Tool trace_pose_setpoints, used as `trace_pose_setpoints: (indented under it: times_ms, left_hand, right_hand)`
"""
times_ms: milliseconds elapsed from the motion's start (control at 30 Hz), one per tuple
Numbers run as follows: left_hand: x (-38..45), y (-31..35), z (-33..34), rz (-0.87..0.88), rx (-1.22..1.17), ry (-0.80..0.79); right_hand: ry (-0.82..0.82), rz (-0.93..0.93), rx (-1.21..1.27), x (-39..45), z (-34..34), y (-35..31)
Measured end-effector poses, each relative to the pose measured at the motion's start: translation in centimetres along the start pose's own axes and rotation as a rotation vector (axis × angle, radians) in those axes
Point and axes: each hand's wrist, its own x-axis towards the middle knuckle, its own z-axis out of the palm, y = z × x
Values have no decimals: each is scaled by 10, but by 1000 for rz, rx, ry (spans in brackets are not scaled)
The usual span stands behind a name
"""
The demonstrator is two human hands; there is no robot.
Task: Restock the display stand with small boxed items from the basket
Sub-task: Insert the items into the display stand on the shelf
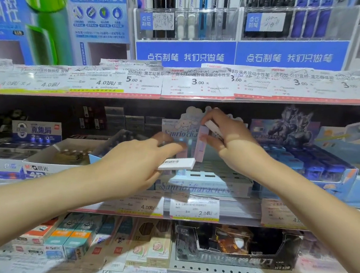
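The right hand pinches a small pink box by its top end, holding it upright with its long axis vertical, just above the slotted tiers of the pale blue display stand. The left hand grips a flat white box lying roughly level, barcode face up, just left of the pink one and near the same stand. The open slots lie directly below and slightly forward of the right hand, so it is likely the nearer to place. The basket is not in view.
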Motion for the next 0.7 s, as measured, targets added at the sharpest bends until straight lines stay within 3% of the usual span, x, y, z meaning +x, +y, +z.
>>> trace_pose_setpoints:
  times_ms: [700]
  left_hand:
    - [1, -6, 6, 3, -10, -120]
  right_hand:
    - [-51, -4, 103, 6, 15, 6]
